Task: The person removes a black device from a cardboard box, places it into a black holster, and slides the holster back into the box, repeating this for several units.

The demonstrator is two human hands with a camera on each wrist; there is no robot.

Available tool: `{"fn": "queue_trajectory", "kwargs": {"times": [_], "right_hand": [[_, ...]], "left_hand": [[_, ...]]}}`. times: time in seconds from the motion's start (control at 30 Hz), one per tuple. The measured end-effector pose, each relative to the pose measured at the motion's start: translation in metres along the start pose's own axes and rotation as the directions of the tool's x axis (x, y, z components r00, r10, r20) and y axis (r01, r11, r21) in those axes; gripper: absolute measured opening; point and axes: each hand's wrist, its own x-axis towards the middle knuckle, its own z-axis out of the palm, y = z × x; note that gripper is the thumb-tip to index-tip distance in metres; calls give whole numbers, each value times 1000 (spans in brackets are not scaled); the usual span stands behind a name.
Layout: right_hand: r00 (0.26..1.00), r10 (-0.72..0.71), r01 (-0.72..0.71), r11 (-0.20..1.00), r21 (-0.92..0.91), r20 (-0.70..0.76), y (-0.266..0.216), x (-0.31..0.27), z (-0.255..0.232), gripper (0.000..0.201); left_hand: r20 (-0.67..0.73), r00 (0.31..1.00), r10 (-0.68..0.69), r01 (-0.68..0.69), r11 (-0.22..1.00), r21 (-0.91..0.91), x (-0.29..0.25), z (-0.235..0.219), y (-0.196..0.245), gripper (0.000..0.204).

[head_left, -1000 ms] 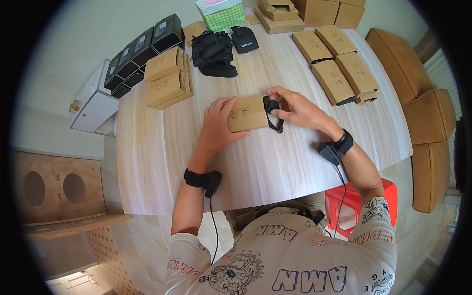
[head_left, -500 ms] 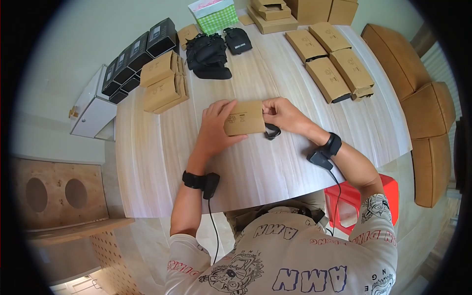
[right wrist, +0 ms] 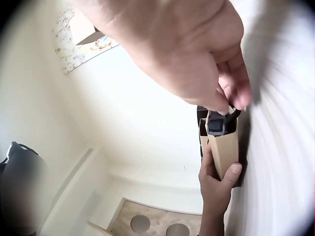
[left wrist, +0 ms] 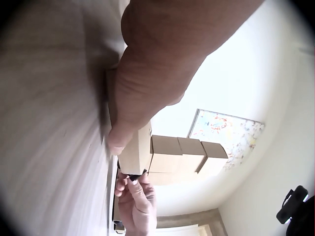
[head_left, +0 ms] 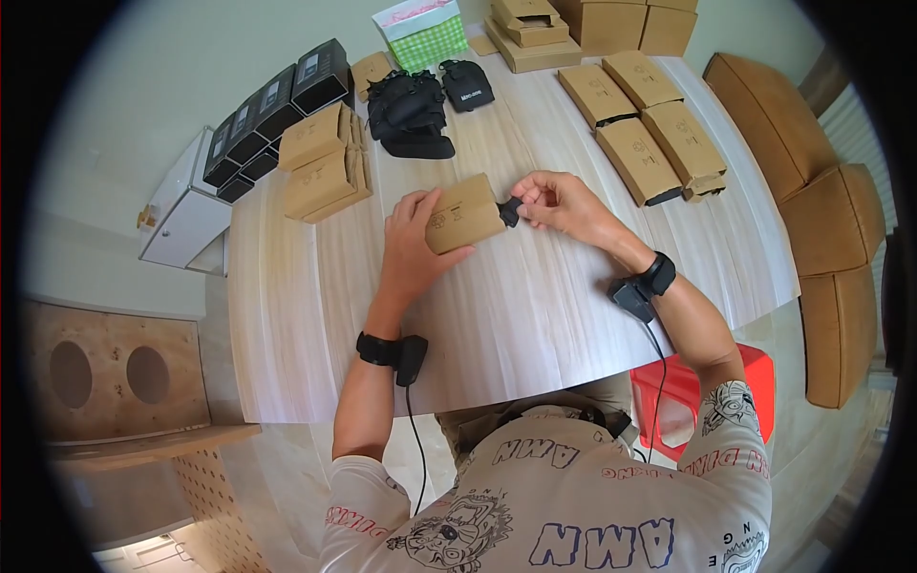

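Note:
A small brown cardboard box (head_left: 465,212) with printed symbols lies in front of the person, turned slightly so its right end points away. My left hand (head_left: 411,248) grips its left end, with the thumb along the near side and the fingers over the far side. Out of the box's open right end comes a black strap (head_left: 509,211), which my right hand (head_left: 565,207) pinches between thumb and fingertips. In the right wrist view a dark plastic buckle (right wrist: 215,125) sits at the box mouth, just under the fingertips. The rest of the contents is hidden inside.
Several similar brown boxes (head_left: 638,158) lie at the right, and two more (head_left: 328,177) at the left beside stacked black boxes (head_left: 275,100). Black bags (head_left: 411,115) and a green checked bag (head_left: 425,43) stand toward the back. The table's near edge (head_left: 516,393) borders the person.
The box's right end has swung away from the person. My right hand, close against the box end half a second ago, now stands slightly off it; the hanging strap loop no longer shows below it.

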Motion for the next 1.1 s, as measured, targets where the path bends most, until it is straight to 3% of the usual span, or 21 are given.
{"fn": "queue_trajectory", "kwargs": {"times": [0.1,0.23,0.3,0.43,0.53,0.6,0.63,0.7,0.83,0.9,1.03,1.1], "right_hand": [[998,43,-36,993,115,-54,7,1,8,19],[999,29,-21,981,194,-35,16,3,16,20],[995,95,-100,960,261,32,18,4,17,28],[996,71,-81,979,188,59,13,0,22,34],[981,51,-106,949,298,186,13,-3,26,35],[992,-51,29,982,187,115,19,-1,27,38],[992,-51,29,982,186,116,20,0,26,38],[994,2,18,984,176,-112,19,1,24,48],[990,24,-5,991,133,-138,9,-3,28,59],[999,-17,17,1000,18,-33,11,-6,34,66],[995,-42,40,999,-29,-87,8,-6,31,68],[980,-120,130,990,54,-156,6,-2,27,64]], "left_hand": [[58,992,109,-109,994,1,-2,2,0,91],[56,992,114,-115,993,11,-2,4,1,91],[55,993,104,-105,994,16,-2,3,-1,90],[43,994,102,-103,994,23,-2,4,0,89],[50,993,105,-107,994,29,-2,4,2,90],[35,995,90,-91,996,19,-2,5,2,91],[34,995,90,-90,996,19,-2,5,2,91],[1,999,53,-53,999,6,-1,5,3,92],[-47,998,49,-47,998,40,-1,1,10,93],[-50,997,50,-48,998,33,-1,2,13,93],[-93,992,81,-82,997,-13,-1,6,8,99],[-258,959,-117,41,958,-282,-1,10,6,94]]}}
